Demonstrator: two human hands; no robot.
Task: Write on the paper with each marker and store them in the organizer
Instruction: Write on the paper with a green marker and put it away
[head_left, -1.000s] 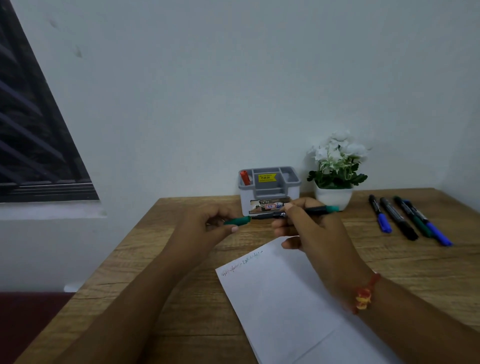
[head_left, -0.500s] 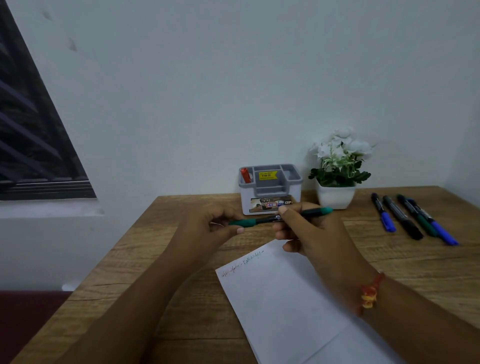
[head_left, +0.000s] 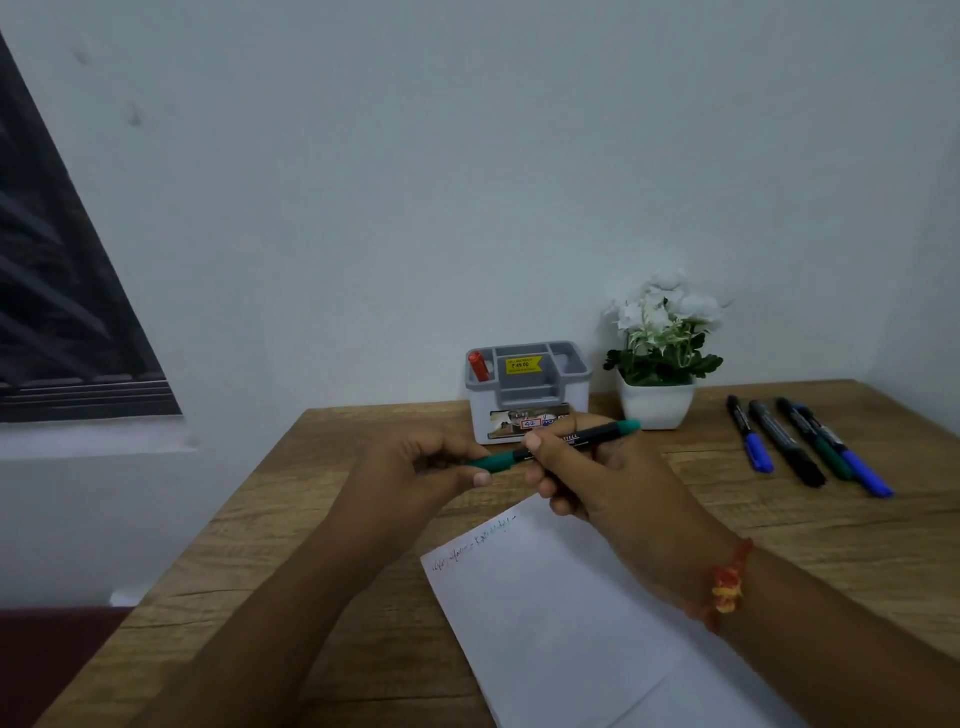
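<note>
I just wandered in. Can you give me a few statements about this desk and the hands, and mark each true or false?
1. Both the left hand and the right hand hold the green marker. True.
2. The organizer has nothing in it. False: a red marker stands in its left compartment.
3. Four loose markers lie on the table, to the right of the flower pot. True.
4. The paper is blank. False: a line of writing runs along its far edge.
</note>
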